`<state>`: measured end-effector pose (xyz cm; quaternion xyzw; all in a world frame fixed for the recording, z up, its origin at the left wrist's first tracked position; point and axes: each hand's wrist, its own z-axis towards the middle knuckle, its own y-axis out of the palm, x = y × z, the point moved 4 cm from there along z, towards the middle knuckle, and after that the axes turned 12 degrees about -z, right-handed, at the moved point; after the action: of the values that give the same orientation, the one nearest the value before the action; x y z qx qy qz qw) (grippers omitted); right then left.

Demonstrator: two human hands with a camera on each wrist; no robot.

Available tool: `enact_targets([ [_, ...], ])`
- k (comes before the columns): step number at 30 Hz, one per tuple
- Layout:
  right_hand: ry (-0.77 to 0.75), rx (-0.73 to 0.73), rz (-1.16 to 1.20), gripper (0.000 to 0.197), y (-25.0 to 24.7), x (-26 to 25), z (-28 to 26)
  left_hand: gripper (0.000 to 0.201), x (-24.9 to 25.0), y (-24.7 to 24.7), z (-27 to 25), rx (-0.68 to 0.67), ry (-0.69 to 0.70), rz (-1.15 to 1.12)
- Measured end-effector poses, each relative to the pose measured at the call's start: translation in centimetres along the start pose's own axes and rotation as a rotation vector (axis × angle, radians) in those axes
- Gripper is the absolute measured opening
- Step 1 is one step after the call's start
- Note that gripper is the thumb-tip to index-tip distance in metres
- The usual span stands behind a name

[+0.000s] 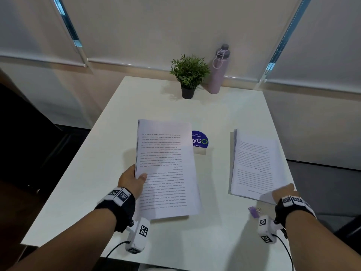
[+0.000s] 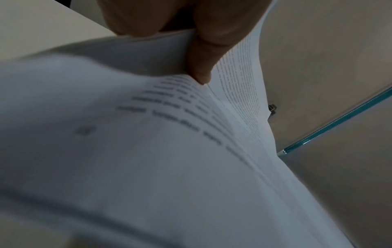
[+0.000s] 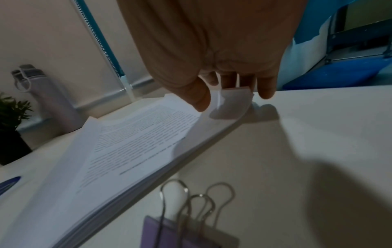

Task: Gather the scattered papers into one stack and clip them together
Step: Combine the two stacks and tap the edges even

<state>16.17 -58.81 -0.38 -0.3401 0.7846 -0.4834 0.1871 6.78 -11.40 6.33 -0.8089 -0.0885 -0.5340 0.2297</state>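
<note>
Two stacks of printed papers are on the white table (image 1: 175, 106). My left hand (image 1: 132, 180) grips the left stack (image 1: 168, 167) at its left edge, thumb on top, and the stack casts a shadow as if lifted slightly. In the left wrist view a finger (image 2: 203, 58) presses into the fanned sheets (image 2: 148, 151). The right stack (image 1: 254, 165) lies flat. My right hand (image 3: 222, 95) pinches its near right corner (image 3: 233, 104), which curls up between thumb and fingers. A purple binder clip (image 1: 254, 211) (image 3: 186, 226) lies on the table just in front of that stack.
A small potted plant (image 1: 188, 75) and a lilac water bottle (image 1: 218, 71) stand at the table's far edge. A blue round sticker (image 1: 201, 140) lies between the stacks. The table's right edge runs close to my right hand.
</note>
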Motion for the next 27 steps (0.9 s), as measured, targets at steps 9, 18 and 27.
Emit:
enact_targets([
  [9,-0.355,0.046,0.152,0.036,-1.9,-6.8,-5.0,0.032,-1.7,0.3,0.7,-0.017,-0.158,-0.04],
  [18,-0.722,-0.237,0.139,0.072,6.3,-13.2,-18.5,0.007,-4.9,-0.6,1.7,0.008,-0.366,-0.126],
  [27,-0.93,-0.25,-0.236,0.056,12.9,-13.1,-21.5,0.025,-6.9,-1.8,1.5,-0.043,-0.462,-0.02],
])
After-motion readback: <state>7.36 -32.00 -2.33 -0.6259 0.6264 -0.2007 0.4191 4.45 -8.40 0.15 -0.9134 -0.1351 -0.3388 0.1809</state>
